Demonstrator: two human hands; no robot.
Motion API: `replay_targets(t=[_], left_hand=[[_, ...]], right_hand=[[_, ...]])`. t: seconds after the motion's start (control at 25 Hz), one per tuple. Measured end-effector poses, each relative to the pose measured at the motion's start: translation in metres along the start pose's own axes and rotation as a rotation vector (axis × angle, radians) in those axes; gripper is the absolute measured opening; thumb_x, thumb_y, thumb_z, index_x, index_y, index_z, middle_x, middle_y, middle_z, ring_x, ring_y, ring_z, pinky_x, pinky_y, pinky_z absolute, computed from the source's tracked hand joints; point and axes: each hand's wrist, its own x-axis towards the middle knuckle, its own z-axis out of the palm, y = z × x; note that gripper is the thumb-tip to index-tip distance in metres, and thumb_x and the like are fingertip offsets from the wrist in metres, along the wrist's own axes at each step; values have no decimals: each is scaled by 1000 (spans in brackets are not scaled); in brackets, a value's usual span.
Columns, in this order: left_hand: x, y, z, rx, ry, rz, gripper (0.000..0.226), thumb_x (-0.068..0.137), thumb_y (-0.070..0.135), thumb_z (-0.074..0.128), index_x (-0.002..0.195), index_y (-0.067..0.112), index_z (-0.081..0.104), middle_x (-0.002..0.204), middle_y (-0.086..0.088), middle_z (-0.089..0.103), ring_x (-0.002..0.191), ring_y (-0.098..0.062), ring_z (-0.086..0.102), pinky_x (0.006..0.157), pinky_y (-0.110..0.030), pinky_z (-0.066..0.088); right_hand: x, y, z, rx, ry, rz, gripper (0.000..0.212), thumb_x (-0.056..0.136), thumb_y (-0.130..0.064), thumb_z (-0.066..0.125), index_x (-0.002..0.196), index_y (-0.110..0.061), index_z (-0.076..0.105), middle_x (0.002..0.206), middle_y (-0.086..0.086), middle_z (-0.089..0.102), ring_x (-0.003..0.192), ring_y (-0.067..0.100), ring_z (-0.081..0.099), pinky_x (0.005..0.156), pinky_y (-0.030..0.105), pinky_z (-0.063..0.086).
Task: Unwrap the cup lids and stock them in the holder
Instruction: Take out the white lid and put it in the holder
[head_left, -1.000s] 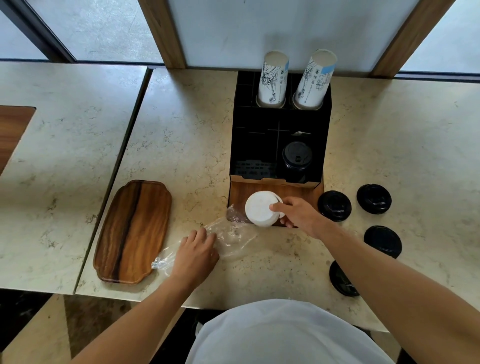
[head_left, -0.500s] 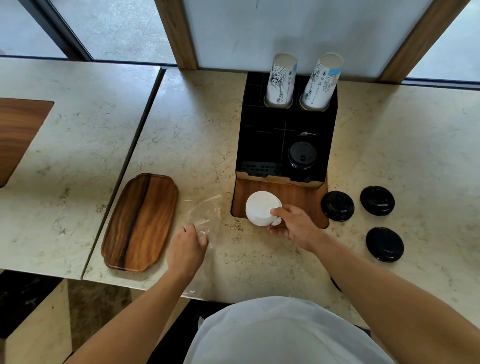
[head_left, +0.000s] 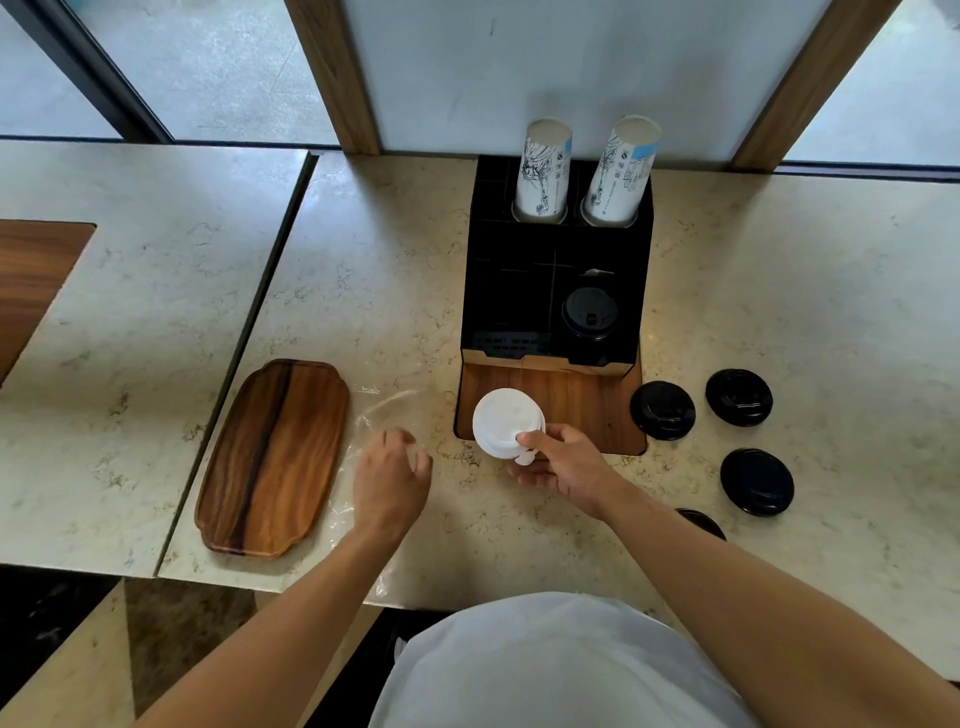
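Left hand (head_left: 390, 475) now off crinkled clear wrap (head_left: 374, 415) — right hand (head_left: 563, 465) gripping round white lids (head_left: 506, 423)

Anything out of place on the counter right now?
Yes: four black lids lie loose on the counter right of the holder, one half hidden under the right forearm. Empty clear wrap lies by the left hand.

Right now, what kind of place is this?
Probably a café self-service counter. A black cup and lid holder carries two stacks of printed paper cups, loose black lids lie on the marble counter, and the right hand holds white lids.
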Motion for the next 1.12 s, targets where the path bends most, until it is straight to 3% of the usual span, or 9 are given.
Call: replay_targets(t=[0.16, 0.24, 0.32, 0.44, 0.6, 0.68, 0.84, 1.0, 1.12], left_hand=[[9, 41, 22, -433, -164, -248, 38, 92, 50, 61, 114, 19, 63, 98, 6, 67, 85, -5, 62, 67, -26, 50], [10, 53, 32, -561, -270, -292, 53, 91, 59, 60, 127, 21, 57, 105, 6, 64, 92, -9, 64, 76, -31, 57], [10, 61, 41, -577, -301, -290, 46, 91, 58, 62, 125, 27, 56, 109, 7, 64, 98, -15, 66, 86, -42, 60], [13, 67, 46, -627, -268, -292, 23, 92, 43, 66, 113, 34, 58, 106, 10, 67, 91, -11, 69, 85, -43, 61], [24, 80, 36, -772, -235, -289, 17, 91, 35, 70, 105, 37, 60, 103, 11, 71, 81, -7, 73, 67, -24, 61], [34, 88, 29, -801, -211, -277, 17, 90, 35, 72, 105, 37, 62, 98, 14, 71, 80, -5, 74, 65, -22, 59], [66, 100, 13, -772, -123, -246, 19, 88, 38, 75, 100, 34, 60, 96, 13, 70, 74, 3, 72, 69, -26, 61], [102, 112, 5, -722, -49, -240, 20, 88, 38, 73, 103, 28, 65, 94, 15, 69, 81, -4, 72, 73, -28, 59], [125, 119, 7, -692, -13, -311, 25, 89, 31, 71, 111, 18, 67, 99, 5, 72, 91, -15, 71, 81, -36, 60]], right_hand=[[-9, -1, 1, -2, 30, -27, 53, 88, -26, 79, 131, -12, 51, 121, 19, 70, 93, 34, 78, 88, 50, 63], [-16, -1, 1, -4, 42, -39, 52, 89, -28, 78, 131, -13, 51, 120, 17, 70, 94, 33, 78, 89, 48, 63], [-21, -2, -1, -39, 54, -51, 53, 90, -30, 77, 132, -13, 50, 122, 15, 69, 97, 32, 77, 92, 49, 61], [-25, -7, -4, -70, 71, -74, 54, 91, -31, 76, 133, -14, 49, 126, 15, 66, 104, 33, 74, 95, 50, 60], [-24, -25, -2, -94, 141, -134, 53, 93, -36, 72, 135, -11, 51, 128, 13, 66, 108, 31, 72, 96, 49, 59], [-21, -39, 1, -91, 196, -177, 49, 96, -39, 67, 134, -9, 56, 125, 12, 68, 108, 29, 71, 96, 48, 60], [-7, -77, 5, -117, 282, -247, 37, 98, -34, 65, 120, -3, 70, 96, 7, 72, 91, 22, 70, 94, 45, 60], [9, -113, 14, -143, 302, -283, 35, 95, -31, 68, 116, -3, 72, 98, 12, 75, 94, 25, 74, 92, 44, 61], [23, -127, 25, -291, 345, -322, 34, 96, -29, 66, 115, -2, 73, 98, 17, 76, 94, 29, 75, 90, 45, 62]])
